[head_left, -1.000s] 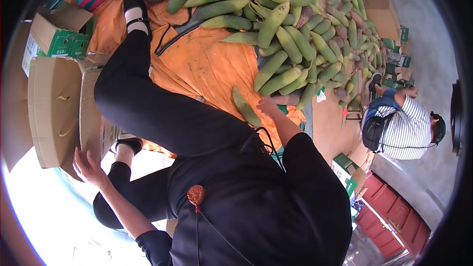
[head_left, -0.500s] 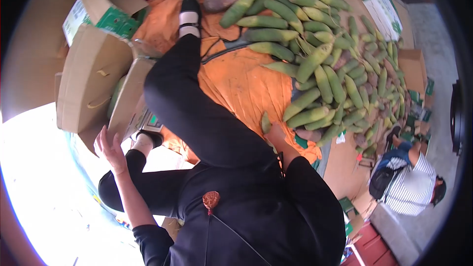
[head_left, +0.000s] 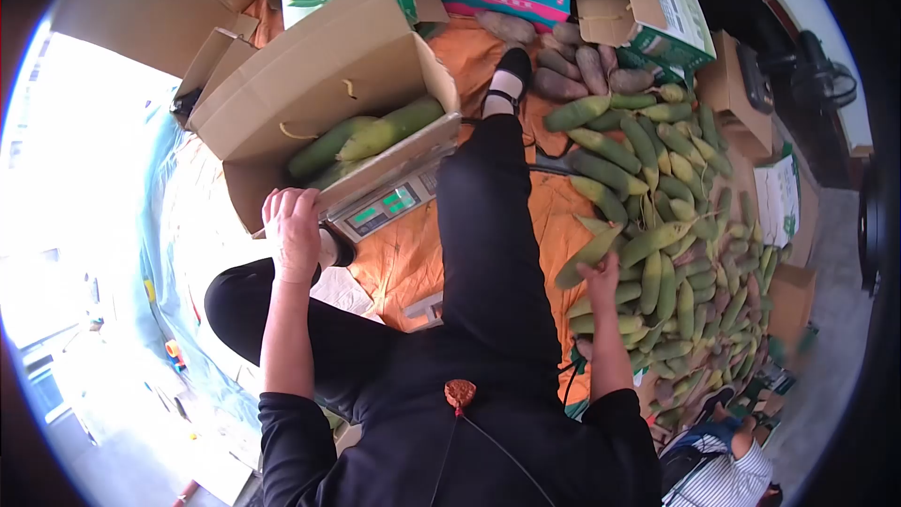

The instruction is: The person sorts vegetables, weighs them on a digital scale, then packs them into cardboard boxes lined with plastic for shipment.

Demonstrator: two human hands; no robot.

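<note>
My left hand (head_left: 293,230) has its fingers curled over the near corner of an open cardboard box (head_left: 282,94). Inside the box lie large green radishes (head_left: 394,129), partly hidden by its front wall. The box stands on a digital scale (head_left: 385,208) with a lit green display. At the near edge of a heap of green radishes (head_left: 664,291), my right hand (head_left: 603,280) is closed around the end of one green radish (head_left: 586,260). That radish lies tilted, its other end pointing down to the left.
Orange cloth (head_left: 554,216) covers the ground between my legs and the heap. Reddish radishes (head_left: 563,75) lie beyond my outstretched foot. Printed cartons (head_left: 648,0) stand at the back. A person in a striped shirt (head_left: 727,477) is low at the right.
The view has swung, bringing the box's inside and the scale display into sight. My left hand has gone from spread fingers to the box edge. My right hand has moved forward onto a radish.
</note>
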